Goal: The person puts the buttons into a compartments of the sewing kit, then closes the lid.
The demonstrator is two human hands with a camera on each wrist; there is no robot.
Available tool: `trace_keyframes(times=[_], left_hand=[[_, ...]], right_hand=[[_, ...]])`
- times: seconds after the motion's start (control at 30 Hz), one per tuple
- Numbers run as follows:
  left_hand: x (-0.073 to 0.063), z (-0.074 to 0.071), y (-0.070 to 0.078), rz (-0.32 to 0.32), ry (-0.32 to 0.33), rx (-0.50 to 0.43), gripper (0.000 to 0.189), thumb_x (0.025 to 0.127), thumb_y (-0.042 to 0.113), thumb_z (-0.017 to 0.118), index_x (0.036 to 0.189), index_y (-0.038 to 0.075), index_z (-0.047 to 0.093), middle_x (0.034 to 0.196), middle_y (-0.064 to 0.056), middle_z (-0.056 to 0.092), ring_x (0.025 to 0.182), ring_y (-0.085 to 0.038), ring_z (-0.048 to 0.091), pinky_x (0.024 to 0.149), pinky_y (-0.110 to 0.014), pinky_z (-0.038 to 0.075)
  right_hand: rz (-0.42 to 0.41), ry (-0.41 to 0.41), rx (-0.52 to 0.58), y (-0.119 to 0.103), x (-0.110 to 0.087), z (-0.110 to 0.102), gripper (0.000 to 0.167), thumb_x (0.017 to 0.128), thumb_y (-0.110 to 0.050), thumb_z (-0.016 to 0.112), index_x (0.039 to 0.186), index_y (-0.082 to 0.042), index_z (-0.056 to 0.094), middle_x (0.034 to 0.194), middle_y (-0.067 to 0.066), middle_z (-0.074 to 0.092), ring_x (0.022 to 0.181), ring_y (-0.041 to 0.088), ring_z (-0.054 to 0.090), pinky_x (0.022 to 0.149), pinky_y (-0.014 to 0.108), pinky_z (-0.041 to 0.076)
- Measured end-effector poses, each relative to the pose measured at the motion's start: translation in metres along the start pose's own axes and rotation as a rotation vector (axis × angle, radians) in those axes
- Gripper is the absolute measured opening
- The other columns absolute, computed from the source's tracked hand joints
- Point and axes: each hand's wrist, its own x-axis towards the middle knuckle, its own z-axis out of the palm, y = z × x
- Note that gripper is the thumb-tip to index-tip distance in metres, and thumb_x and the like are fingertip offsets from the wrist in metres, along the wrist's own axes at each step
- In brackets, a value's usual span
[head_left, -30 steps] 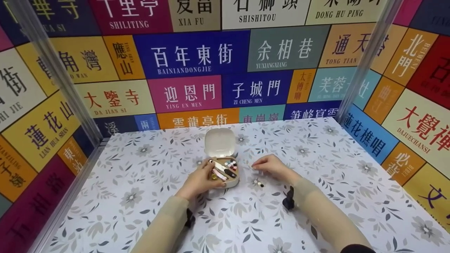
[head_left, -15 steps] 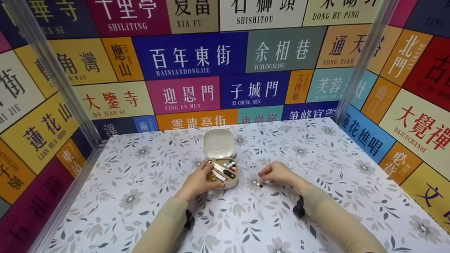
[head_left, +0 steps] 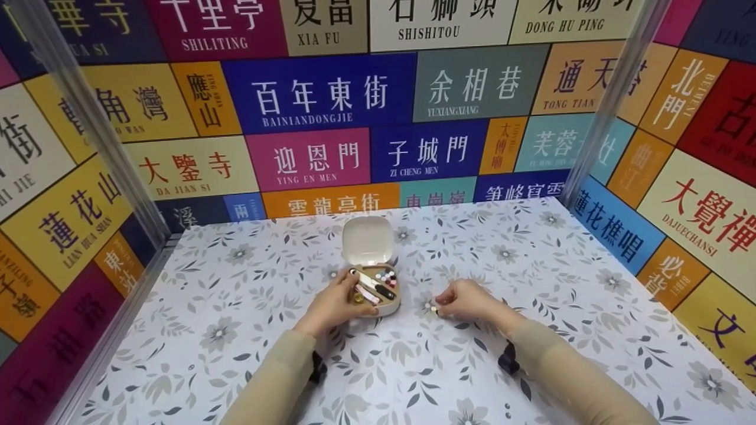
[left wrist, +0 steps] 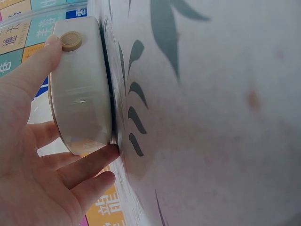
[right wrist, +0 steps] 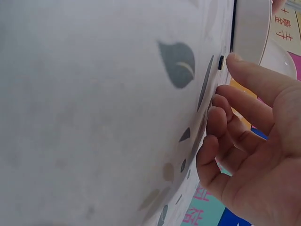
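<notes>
A white sewing box [head_left: 388, 309] stands on the table, its hinged lid [head_left: 367, 241] raised. My left hand [head_left: 335, 302] grips its left side; in the left wrist view the thumb lies beside the tan button-shaped knob [left wrist: 71, 41]. Inside are a white-and-black tool [head_left: 378, 284], a pink-and-white stick [head_left: 367, 294] and several small coloured pieces [head_left: 387, 277]. To the right, my right hand [head_left: 471, 302] is low over the table by a tiny pale piece [head_left: 435, 310]. Seen from the right wrist, a tiny dark piece [right wrist: 221, 62] lies by the thumb tip, with thumb and forefinger apart.
A white cloth with grey flowers and leaves [head_left: 266, 366] covers the table. Panels with coloured place-name signs [head_left: 319, 94] rise behind and at both sides. Clear upright posts [head_left: 608, 100] stand at the back corners.
My right hand has moved down and slightly right, to the tiny pieces on the cloth, and now covers part of them. The left hand and the box have stayed in place.
</notes>
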Motion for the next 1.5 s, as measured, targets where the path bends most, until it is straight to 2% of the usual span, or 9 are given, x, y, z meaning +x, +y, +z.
trace_keyframes(times=[0.17, 0.4, 0.5, 0.67, 0.73, 0.83, 0.93, 1.03, 1.5], left_hand=[[-0.001, -0.001, 0.001, 0.003, 0.0, 0.005, 0.1, 0.069, 0.051, 0.083, 0.15, 0.014, 0.037, 0.16, -0.009, 0.017, 0.141, -0.036, 0.026, 0.113, -0.051, 0.023], [0.0, -0.001, 0.0, 0.024, 0.007, 0.045, 0.098, 0.071, 0.051, 0.082, 0.15, 0.012, 0.037, 0.159, -0.012, 0.02, 0.139, -0.037, 0.029, 0.112, -0.049, 0.026], [0.0, -0.001, 0.0, 0.034, 0.011, 0.066, 0.098, 0.072, 0.051, 0.081, 0.15, 0.011, 0.037, 0.159, -0.013, 0.021, 0.138, -0.037, 0.032, 0.111, -0.048, 0.028], [0.0, 0.0, -0.001, 0.026, 0.007, 0.059, 0.099, 0.072, 0.052, 0.081, 0.15, 0.011, 0.037, 0.159, -0.012, 0.021, 0.138, -0.037, 0.031, 0.112, -0.047, 0.027], [-0.001, 0.0, -0.001, 0.022, 0.005, 0.058, 0.099, 0.071, 0.052, 0.081, 0.15, 0.011, 0.037, 0.159, -0.011, 0.021, 0.138, -0.036, 0.031, 0.112, -0.047, 0.027], [-0.001, 0.0, -0.001, 0.019, 0.006, 0.055, 0.099, 0.071, 0.052, 0.082, 0.15, 0.012, 0.038, 0.159, -0.011, 0.021, 0.139, -0.036, 0.031, 0.112, -0.048, 0.026], [-0.001, 0.0, -0.001, 0.016, 0.008, 0.044, 0.099, 0.07, 0.052, 0.082, 0.15, 0.012, 0.038, 0.159, -0.01, 0.02, 0.139, -0.037, 0.029, 0.112, -0.049, 0.025], [0.0, 0.0, -0.001, 0.011, 0.006, 0.031, 0.1, 0.07, 0.051, 0.082, 0.15, 0.012, 0.037, 0.16, -0.01, 0.019, 0.14, -0.037, 0.028, 0.113, -0.05, 0.024], [0.0, 0.0, -0.003, 0.025, 0.014, 0.033, 0.1, 0.071, 0.052, 0.082, 0.15, 0.012, 0.036, 0.159, -0.012, 0.019, 0.138, -0.038, 0.03, 0.111, -0.05, 0.027]], right_hand=[[-0.038, 0.012, -0.088, -0.006, -0.001, 0.002, 0.027, 0.072, -0.014, 0.08, 0.098, -0.005, 0.077, 0.082, -0.001, 0.072, 0.063, 0.009, 0.053, 0.061, 0.027, 0.049], [-0.049, 0.027, -0.189, -0.011, 0.001, 0.005, 0.022, 0.072, -0.018, 0.082, 0.093, -0.009, 0.079, 0.08, -0.002, 0.073, 0.059, 0.009, 0.051, 0.06, 0.03, 0.048], [-0.033, 0.037, -0.222, -0.011, 0.001, 0.005, 0.022, 0.072, -0.02, 0.082, 0.092, -0.011, 0.079, 0.079, -0.004, 0.072, 0.06, 0.01, 0.054, 0.061, 0.032, 0.049], [0.013, 0.072, -0.262, -0.015, -0.001, 0.006, 0.026, 0.07, -0.023, 0.084, 0.094, -0.013, 0.079, 0.083, -0.005, 0.072, 0.076, 0.015, 0.065, 0.073, 0.037, 0.054], [0.016, 0.083, -0.271, -0.016, -0.002, 0.007, 0.023, 0.07, -0.023, 0.085, 0.09, -0.014, 0.079, 0.08, -0.006, 0.071, 0.075, 0.016, 0.065, 0.072, 0.037, 0.054], [0.014, 0.096, -0.292, -0.017, -0.003, 0.008, 0.012, 0.069, -0.023, 0.085, 0.078, -0.019, 0.077, 0.072, -0.01, 0.068, 0.066, 0.014, 0.061, 0.064, 0.035, 0.053], [0.0, 0.106, -0.306, -0.018, -0.003, 0.008, 0.012, 0.069, -0.022, 0.084, 0.067, -0.023, 0.072, 0.064, -0.013, 0.062, 0.058, 0.011, 0.054, 0.056, 0.033, 0.048], [-0.014, 0.11, -0.311, -0.019, -0.003, 0.009, 0.016, 0.069, -0.021, 0.083, 0.062, -0.024, 0.069, 0.061, -0.014, 0.059, 0.055, 0.011, 0.05, 0.053, 0.032, 0.045], [-0.017, 0.104, -0.223, -0.016, -0.002, 0.003, 0.006, 0.074, -0.02, 0.079, 0.07, -0.018, 0.075, 0.066, -0.01, 0.066, 0.055, 0.009, 0.052, 0.055, 0.029, 0.048]])
